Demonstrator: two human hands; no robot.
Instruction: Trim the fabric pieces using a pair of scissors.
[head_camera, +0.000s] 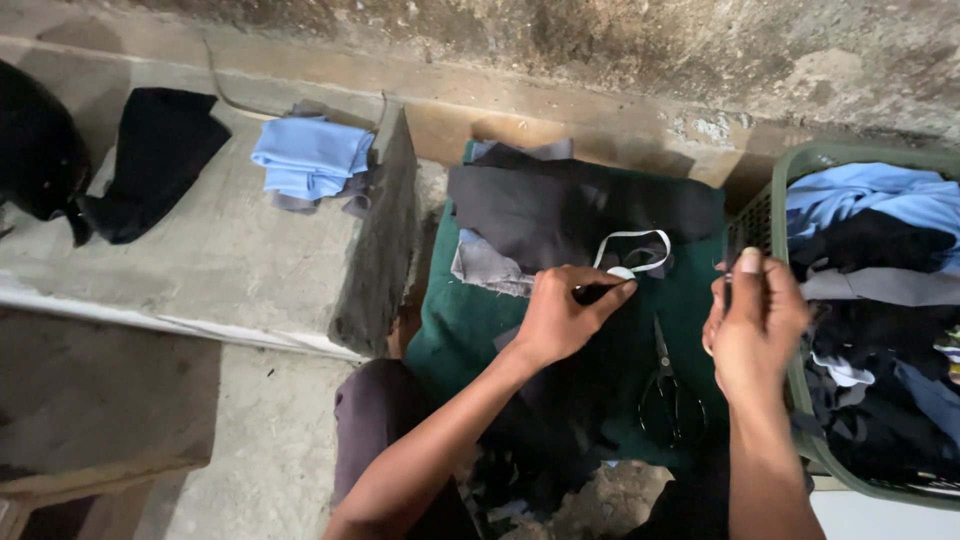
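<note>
My left hand (560, 315) rests on dark fabric (570, 205) spread over a green cloth (455, 325) and pinches a small dark object beside a white elastic loop (632, 252). My right hand (755, 325) is raised by the rim of a green basket (775, 215), fingers closed, thumb up, holding something thin that I cannot make out. Black scissors (668, 385) lie shut on the green cloth between my two hands. A grey fabric piece (485, 265) peeks out under the dark fabric.
The green basket at the right holds several blue, black and grey fabric pieces (880, 240). On a concrete ledge (230, 250) at the left lie a folded light blue cloth (310, 155) and black cloth (150, 160). A rough wall runs behind.
</note>
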